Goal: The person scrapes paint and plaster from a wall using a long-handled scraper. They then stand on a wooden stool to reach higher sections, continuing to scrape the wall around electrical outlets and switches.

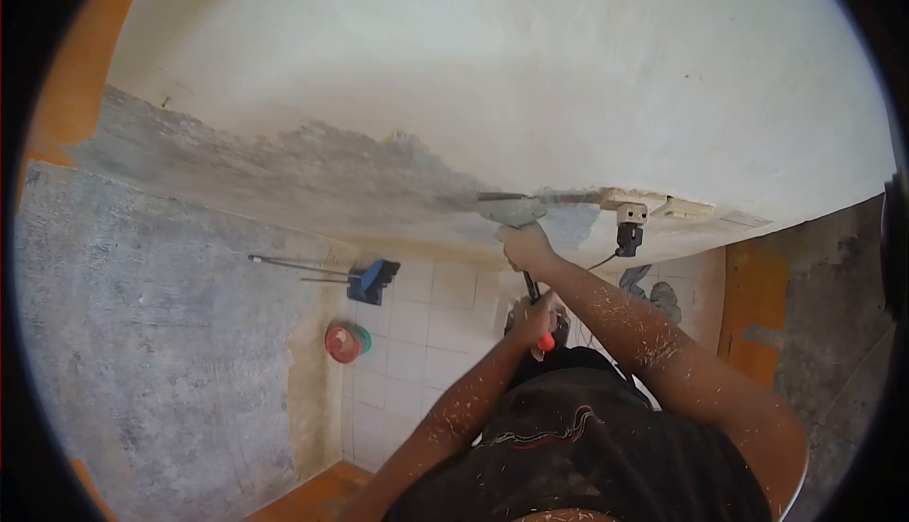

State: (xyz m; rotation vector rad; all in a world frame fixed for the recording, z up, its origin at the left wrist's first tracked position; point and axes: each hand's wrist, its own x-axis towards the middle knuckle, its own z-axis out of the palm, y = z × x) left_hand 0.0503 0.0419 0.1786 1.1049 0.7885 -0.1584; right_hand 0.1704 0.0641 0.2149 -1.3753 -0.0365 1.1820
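Both my hands are on one long-handled scraper (512, 210). My right hand (527, 248) is closed around it just below the wide, pale head. Lower down, my left hand (536, 319) grips the black handle, whose red end (546, 342) shows beneath it. The head lies against the wall (587, 96), at the border between pale paint and a rough grey bare patch (322, 167). Specks of debris cling to both forearms.
A socket box (632, 213) with a black plug (628, 241) and cable sits right of the scraper. Lower left, a blue dustpan (374, 281) and a reddish bucket (343, 343) stand on the tiled floor (407, 333). Grey cloth-like items (665, 300) lie at right.
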